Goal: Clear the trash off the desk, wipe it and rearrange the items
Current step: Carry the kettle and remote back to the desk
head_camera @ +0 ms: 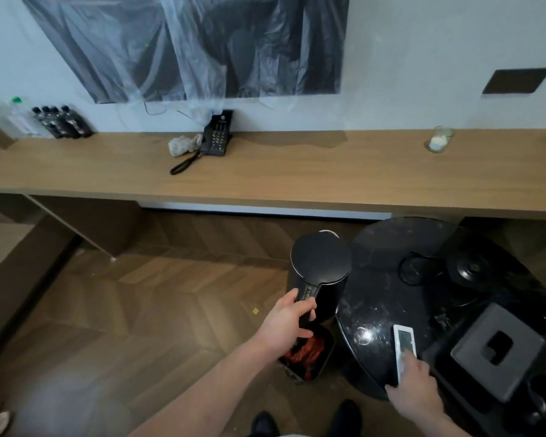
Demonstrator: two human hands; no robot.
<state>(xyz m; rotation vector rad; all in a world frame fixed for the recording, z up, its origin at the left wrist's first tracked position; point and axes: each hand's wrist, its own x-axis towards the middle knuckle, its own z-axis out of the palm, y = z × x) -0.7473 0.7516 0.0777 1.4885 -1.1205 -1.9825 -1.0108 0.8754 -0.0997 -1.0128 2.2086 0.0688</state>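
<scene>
Head view: the left hand is curled round the handle of a black kettle, carrying it upright in the air between the desk and the round table, just above a bin with red rubbish in it. The right hand pinches the near end of a white remote, which lies on the table's near edge, thumb on its face and fingers underneath.

The kettle's base sits on the far side of the table with its cord looped beside it; a grey tissue box is at the table's right.

On the desk, well beyond the table, a phone stands against the wall with a crumpled cloth touching its left side, bottles at the far left and a glass at the far right.

The step looks like returning items to the desk. To do it well, keep the kettle level in case it holds water, and set it down on open wood clear of the phone cord. Get a full grip on the remote before lifting, since it hangs over the edge. The base and cord should follow the kettle.
</scene>
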